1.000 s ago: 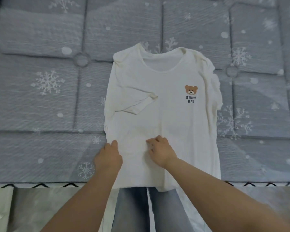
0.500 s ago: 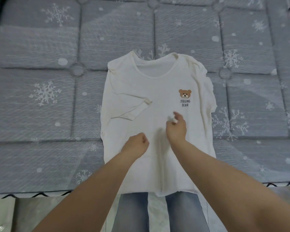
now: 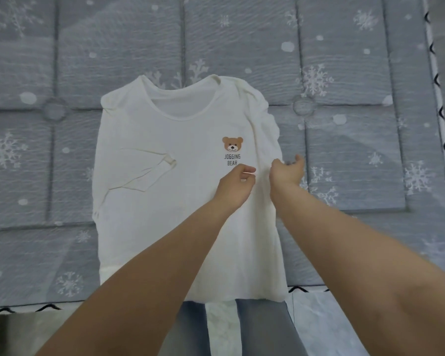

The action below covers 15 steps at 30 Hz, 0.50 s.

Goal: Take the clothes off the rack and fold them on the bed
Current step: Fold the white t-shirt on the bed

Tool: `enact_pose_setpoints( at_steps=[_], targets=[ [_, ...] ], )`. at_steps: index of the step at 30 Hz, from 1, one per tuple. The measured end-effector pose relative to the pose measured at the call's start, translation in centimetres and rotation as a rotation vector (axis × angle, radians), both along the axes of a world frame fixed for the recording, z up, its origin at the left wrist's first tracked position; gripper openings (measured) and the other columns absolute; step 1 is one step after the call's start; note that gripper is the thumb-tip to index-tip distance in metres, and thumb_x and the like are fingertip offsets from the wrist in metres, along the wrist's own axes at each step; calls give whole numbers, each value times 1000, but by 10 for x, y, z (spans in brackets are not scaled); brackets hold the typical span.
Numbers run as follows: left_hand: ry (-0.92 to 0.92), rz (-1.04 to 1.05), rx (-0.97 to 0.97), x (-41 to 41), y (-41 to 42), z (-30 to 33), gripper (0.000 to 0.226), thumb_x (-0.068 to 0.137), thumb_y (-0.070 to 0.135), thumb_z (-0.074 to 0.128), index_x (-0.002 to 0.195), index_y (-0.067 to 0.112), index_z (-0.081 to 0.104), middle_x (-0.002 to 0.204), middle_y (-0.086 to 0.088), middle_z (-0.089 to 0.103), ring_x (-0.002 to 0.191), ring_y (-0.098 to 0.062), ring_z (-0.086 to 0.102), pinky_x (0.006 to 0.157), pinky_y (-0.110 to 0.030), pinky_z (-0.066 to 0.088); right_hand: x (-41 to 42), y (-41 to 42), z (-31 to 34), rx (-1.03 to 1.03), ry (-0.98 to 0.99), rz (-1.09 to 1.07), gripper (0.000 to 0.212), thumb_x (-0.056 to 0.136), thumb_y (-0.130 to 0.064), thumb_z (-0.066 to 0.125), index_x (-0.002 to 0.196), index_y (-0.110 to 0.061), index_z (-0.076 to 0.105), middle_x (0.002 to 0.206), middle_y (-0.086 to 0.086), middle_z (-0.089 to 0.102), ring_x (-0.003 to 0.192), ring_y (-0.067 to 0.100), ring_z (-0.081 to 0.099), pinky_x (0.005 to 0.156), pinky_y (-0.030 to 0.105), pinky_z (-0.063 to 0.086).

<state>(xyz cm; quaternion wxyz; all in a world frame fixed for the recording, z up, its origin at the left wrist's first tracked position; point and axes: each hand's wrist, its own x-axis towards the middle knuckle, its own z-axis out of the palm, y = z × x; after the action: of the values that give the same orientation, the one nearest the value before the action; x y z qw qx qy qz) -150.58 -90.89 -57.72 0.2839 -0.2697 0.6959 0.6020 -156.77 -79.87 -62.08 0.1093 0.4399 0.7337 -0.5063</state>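
Note:
A white T-shirt (image 3: 165,201) with a brown bear print lies face up on the bed (image 3: 36,150), its neck away from me. One sleeve is folded in across the front on the left side. My left hand (image 3: 235,185) hovers just below the print, fingers loosely curled, and I see nothing held in it. At the shirt's right edge, level with the print, my right hand (image 3: 287,172) grips the fabric with curled fingers and the thumb stuck out. A ridge of cloth runs from the right shoulder down to that hand.
The bed has a grey quilted cover with white snowflakes. Its near edge (image 3: 344,289) carries a black zigzag trim, and its right edge (image 3: 437,98) is close. My legs in grey trousers (image 3: 262,327) stand against the near edge.
Both hands moved up from the shirt's lower middle and to the right. My right hand has reached the right edge and taken hold of it; the view has shifted left and closer.

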Motion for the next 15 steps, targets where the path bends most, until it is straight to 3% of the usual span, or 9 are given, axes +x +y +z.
enact_pose_setpoints(
  at_steps=[4, 5, 7, 9, 12, 15],
  targets=[
    [-98, 151, 69, -24, 33, 6, 29, 96, 22, 50, 123, 26, 61, 124, 4, 64, 110, -16, 63, 93, -27, 48, -12, 21, -14, -186, -154, 126, 83, 85, -21, 54, 158, -25, 16, 158, 6, 31, 131, 30, 48, 109, 50, 43],
    [-145, 243, 122, -31, 41, 9, 28, 98, 21, 49, 124, 24, 60, 124, 3, 63, 108, -17, 65, 94, -30, 48, -17, 25, -18, -218, -202, 120, 83, 80, -26, 53, 156, -27, 22, 154, 7, 37, 126, 32, 53, 103, 50, 49],
    [-228, 437, 254, -42, 50, 14, 28, 101, 22, 48, 126, 21, 58, 123, 2, 63, 107, -18, 67, 98, -36, 50, -29, 32, -26, -315, -263, 68, 68, 80, -32, 56, 146, -27, 40, 133, 12, 57, 101, 31, 66, 76, 38, 60],
    [-248, 550, 304, -49, 53, 14, 28, 102, 23, 47, 128, 20, 58, 123, 2, 64, 108, -19, 67, 101, -38, 50, -39, 36, -24, -398, -282, 48, 53, 87, -35, 63, 137, -18, 52, 108, 9, 68, 80, 25, 68, 56, 26, 55],
    [-222, 594, 251, -57, 57, 8, 30, 100, 19, 46, 127, 25, 60, 122, 4, 63, 110, -16, 64, 100, -34, 49, -55, 40, -22, -474, -323, 108, 52, 82, -48, 73, 120, -13, 65, 107, 8, 74, 95, 29, 72, 77, 36, 60],
    [-202, 559, 186, -66, 62, 1, 33, 99, 18, 49, 128, 28, 61, 119, 6, 62, 110, -14, 60, 97, -31, 45, -71, 43, -25, -552, -359, 143, 63, 72, -55, 78, 120, -16, 68, 106, 5, 76, 95, 27, 73, 90, 42, 58]
  ],
)
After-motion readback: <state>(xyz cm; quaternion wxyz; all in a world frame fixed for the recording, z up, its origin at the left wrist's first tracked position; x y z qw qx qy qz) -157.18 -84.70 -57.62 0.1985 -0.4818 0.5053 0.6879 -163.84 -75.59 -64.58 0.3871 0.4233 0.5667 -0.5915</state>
